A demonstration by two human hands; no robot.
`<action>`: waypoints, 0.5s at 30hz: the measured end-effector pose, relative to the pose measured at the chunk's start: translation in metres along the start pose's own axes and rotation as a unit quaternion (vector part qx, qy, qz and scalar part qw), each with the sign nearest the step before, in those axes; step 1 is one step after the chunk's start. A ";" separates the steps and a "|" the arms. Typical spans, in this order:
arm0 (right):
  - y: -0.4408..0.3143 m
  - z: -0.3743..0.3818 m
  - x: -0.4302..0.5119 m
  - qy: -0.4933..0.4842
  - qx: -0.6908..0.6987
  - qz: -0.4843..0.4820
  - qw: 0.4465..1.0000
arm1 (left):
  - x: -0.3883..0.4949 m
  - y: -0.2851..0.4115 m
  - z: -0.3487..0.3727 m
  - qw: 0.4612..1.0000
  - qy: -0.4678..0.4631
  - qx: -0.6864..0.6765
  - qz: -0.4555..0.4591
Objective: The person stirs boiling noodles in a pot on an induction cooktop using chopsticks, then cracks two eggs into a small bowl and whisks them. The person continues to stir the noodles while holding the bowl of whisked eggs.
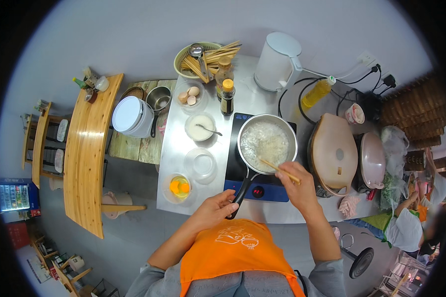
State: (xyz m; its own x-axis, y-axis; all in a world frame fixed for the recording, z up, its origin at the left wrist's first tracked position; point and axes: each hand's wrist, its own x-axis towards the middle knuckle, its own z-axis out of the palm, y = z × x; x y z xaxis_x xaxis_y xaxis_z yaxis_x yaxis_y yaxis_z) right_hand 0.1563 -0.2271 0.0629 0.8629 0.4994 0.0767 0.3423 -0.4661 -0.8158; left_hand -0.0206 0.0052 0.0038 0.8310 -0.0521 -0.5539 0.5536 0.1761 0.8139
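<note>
A saucepan (268,143) of bubbling, cloudy liquid sits on a black induction cooker (233,163) with a lit display. My left hand (219,206) grips the end of the pan's black handle (242,193). Wooden chopsticks (288,174) are in my right hand (296,185), their tips dipping into the liquid near the pan's front edge. Left of the cooker, a clear bowl holds white liquid (199,128) and a spoon (212,130). Nearer me, cracked eggs (180,186) lie in a clear bowl, beside a clear plastic bowl (201,166). Another bowl has eggshells (190,95).
Behind the cooker stand sauce bottles (227,97), a basket of chopsticks (179,63), a white electric kettle (277,63) and an oil bottle (317,92). To the right are a large lidded electric cooker (332,152), a smaller one (371,161) and a cloth (349,206). Another person (405,226) is at far right.
</note>
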 end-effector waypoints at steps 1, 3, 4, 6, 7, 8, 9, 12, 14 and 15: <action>0.003 0.002 0.000 0.001 0.019 -0.003 1.000 | 0.001 -0.002 0.000 1.000 -0.011 0.004 -0.002; 0.008 0.000 0.002 0.051 -0.034 -0.035 0.997 | 0.003 -0.005 0.001 0.999 -0.035 0.008 -0.003; 0.010 -0.004 0.001 0.044 -0.031 -0.004 0.999 | 0.004 -0.006 0.001 0.999 -0.047 0.007 -0.002; 0.012 -0.007 0.000 0.016 0.023 0.091 0.995 | 0.004 -0.009 0.002 0.998 -0.062 0.008 -0.004; 0.013 -0.008 0.001 0.032 0.027 0.028 0.999 | 0.004 -0.009 0.002 0.998 -0.067 0.012 -0.006; 0.014 -0.006 0.005 0.032 0.030 0.004 0.999 | 0.006 -0.010 0.001 0.997 -0.074 0.006 -0.010; 0.015 -0.003 0.007 0.024 0.040 -0.016 0.999 | 0.006 -0.010 0.001 0.997 -0.072 0.012 -0.008; 0.024 0.005 0.022 0.074 0.062 0.014 0.995 | 0.007 -0.012 0.001 0.997 -0.075 0.005 -0.014; 0.029 0.004 0.022 0.030 0.096 0.010 0.995 | 0.008 -0.014 0.001 0.997 -0.076 0.000 -0.030; 0.031 0.002 0.022 0.023 0.113 0.040 0.992 | 0.007 -0.014 0.001 0.997 -0.067 0.014 -0.019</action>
State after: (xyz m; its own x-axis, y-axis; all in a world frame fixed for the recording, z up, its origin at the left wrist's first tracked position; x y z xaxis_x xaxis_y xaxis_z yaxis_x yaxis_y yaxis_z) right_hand 0.1852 -0.2298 0.0381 0.9024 0.4300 0.0281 0.1836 -0.3246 -0.9279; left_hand -0.0226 0.0014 -0.0116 0.8077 -0.1892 -0.5585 0.5854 0.1439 0.7979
